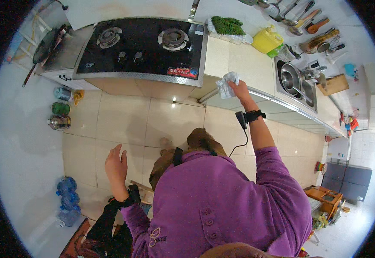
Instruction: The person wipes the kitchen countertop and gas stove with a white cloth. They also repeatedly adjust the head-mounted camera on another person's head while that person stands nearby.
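My right hand grips a crumpled white cloth just off the front edge of the cream countertop. To the left of that cloth is a black glass two-burner gas hob with a metal rim. Both burners are bare, and their flames cannot be made out. My left hand hangs over the tiled floor with nothing in it, the thumb apart from the fingers. Each wrist wears a black strapped device; a cable hangs from the right one.
Along the counter stand green vegetables, a yellow jug and a sink holding steel bowls. Utensils hang behind. A wok leans at left. Floor items include a thermos and blue water bottles. Dark clothing shows lower left.
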`<move>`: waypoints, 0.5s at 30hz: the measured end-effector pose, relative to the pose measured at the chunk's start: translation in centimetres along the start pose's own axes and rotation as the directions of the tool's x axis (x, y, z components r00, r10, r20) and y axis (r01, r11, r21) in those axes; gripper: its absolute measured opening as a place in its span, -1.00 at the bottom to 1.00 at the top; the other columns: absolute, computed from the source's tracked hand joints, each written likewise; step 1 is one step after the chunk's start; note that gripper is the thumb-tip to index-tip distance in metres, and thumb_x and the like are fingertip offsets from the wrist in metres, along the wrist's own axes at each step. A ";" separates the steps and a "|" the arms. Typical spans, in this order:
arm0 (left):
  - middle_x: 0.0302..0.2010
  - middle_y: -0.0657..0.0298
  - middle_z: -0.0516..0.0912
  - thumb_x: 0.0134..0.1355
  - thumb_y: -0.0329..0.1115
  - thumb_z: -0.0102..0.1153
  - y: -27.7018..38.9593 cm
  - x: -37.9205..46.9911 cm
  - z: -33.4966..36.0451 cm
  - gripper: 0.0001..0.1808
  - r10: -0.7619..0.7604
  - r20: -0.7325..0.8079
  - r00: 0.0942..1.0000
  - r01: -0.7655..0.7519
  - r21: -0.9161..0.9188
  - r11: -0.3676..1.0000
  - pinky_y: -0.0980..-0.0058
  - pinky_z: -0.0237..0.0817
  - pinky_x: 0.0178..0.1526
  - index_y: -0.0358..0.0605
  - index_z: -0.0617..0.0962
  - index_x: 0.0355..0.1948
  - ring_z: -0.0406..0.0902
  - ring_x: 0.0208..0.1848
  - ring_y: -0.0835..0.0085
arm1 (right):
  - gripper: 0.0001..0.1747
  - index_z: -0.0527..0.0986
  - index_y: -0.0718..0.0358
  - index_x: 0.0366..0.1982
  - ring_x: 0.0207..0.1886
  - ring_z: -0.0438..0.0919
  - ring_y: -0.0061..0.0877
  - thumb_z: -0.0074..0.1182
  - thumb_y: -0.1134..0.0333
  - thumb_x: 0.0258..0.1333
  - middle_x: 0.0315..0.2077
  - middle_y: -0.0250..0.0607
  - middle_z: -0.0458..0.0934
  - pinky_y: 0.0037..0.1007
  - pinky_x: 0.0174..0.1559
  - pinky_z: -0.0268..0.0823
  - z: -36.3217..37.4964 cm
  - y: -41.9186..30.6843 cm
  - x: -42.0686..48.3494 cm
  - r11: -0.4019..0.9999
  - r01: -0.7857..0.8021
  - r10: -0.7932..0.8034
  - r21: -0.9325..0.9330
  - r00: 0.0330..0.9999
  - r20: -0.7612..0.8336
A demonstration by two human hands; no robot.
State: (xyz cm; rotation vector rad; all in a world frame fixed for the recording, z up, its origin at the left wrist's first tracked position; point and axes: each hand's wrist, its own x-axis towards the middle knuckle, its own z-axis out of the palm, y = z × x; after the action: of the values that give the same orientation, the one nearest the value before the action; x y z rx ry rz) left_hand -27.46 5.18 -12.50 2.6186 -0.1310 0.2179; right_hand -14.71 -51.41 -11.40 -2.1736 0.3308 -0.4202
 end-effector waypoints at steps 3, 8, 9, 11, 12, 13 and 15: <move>-0.15 0.06 0.64 0.28 -0.28 0.14 1.4 3.0 -1.6 -0.69 0.049 0.030 0.998 -0.051 0.067 0.996 0.18 0.44 -0.16 -0.06 0.56 0.04 0.59 -0.12 0.02 | -0.71 0.58 0.34 -0.27 -0.29 0.63 -0.05 0.16 0.24 0.08 -0.40 0.06 0.65 -0.15 -0.21 0.44 0.1 2.8 3.9 0.991 0.000 -0.021 -0.136 0.987 -0.159; -0.16 0.05 0.64 0.26 -0.29 0.17 10.9 5.1 -3.6 -0.69 0.007 0.076 0.997 -0.020 0.168 0.986 0.17 0.44 -0.17 -0.08 0.57 0.02 0.59 -0.14 0.01 | -0.53 0.46 0.26 0.02 -0.01 0.53 -0.03 0.15 0.41 0.00 -0.05 0.10 0.55 -0.14 -0.04 0.41 -4.2 7.2 10.3 0.897 0.004 -0.184 -0.441 0.913 -0.365; -0.15 0.05 0.64 0.26 -0.29 0.17 12.6 5.0 -3.5 -0.69 -0.009 0.070 0.997 -0.004 0.186 0.982 0.18 0.44 -0.17 -0.08 0.57 0.02 0.59 -0.13 0.01 | -0.50 0.44 0.25 0.05 0.04 0.49 -0.04 0.15 0.44 -0.02 0.00 0.10 0.51 -0.15 0.01 0.38 -3.8 7.7 10.5 0.869 0.049 -0.216 -0.492 0.932 -0.289; -0.14 0.05 0.64 0.26 -0.29 0.17 16.4 5.5 -3.5 -0.69 -0.037 0.076 0.996 0.024 0.165 0.986 0.18 0.44 -0.15 -0.08 0.56 0.02 0.58 -0.12 0.02 | -0.42 0.39 0.21 0.11 0.15 0.41 -0.05 0.14 0.50 -0.05 0.09 0.10 0.44 -0.15 0.12 0.32 -2.4 8.1 10.8 0.787 0.208 -0.358 -0.581 0.921 -0.156; -0.14 0.05 0.64 0.27 -0.29 0.16 17.9 5.5 -3.0 -0.68 -0.052 0.087 0.995 0.041 0.120 0.992 0.18 0.44 -0.14 -0.08 0.56 0.03 0.58 -0.11 0.02 | -0.38 0.36 0.18 0.15 0.21 0.34 -0.04 0.15 0.49 -0.03 0.15 0.10 0.37 -0.12 0.18 0.25 -1.2 8.3 10.2 0.816 0.276 -0.335 -0.509 0.942 -0.027; -0.13 0.05 0.64 0.27 -0.28 0.16 19.4 5.7 -2.4 -0.68 -0.078 0.105 0.991 0.070 0.073 0.995 0.18 0.44 -0.13 -0.08 0.56 0.03 0.58 -0.11 0.02 | -0.35 0.34 0.15 0.20 0.28 0.27 -0.03 0.15 0.49 -0.01 0.21 0.11 0.31 -0.08 0.25 0.18 -0.2 8.5 9.6 0.849 0.271 -0.242 -0.453 0.963 0.122; -0.11 0.05 0.63 0.27 -0.28 0.16 21.8 5.8 -1.5 -0.68 -0.131 0.148 0.980 0.117 0.100 0.988 0.18 0.43 -0.11 -0.09 0.55 0.03 0.58 -0.09 0.02 | -0.31 0.29 0.12 0.26 0.37 0.14 -0.01 0.18 0.36 0.04 0.31 0.07 0.17 0.00 0.31 0.07 2.2 8.5 8.0 0.686 0.421 -0.339 -0.593 0.906 0.252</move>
State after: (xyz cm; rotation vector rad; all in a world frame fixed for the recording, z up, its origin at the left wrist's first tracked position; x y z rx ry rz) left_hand -24.87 -13.27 0.26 2.7211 -0.0102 -0.0227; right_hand -7.28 -57.86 -18.05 -2.9519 -0.0872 -0.4403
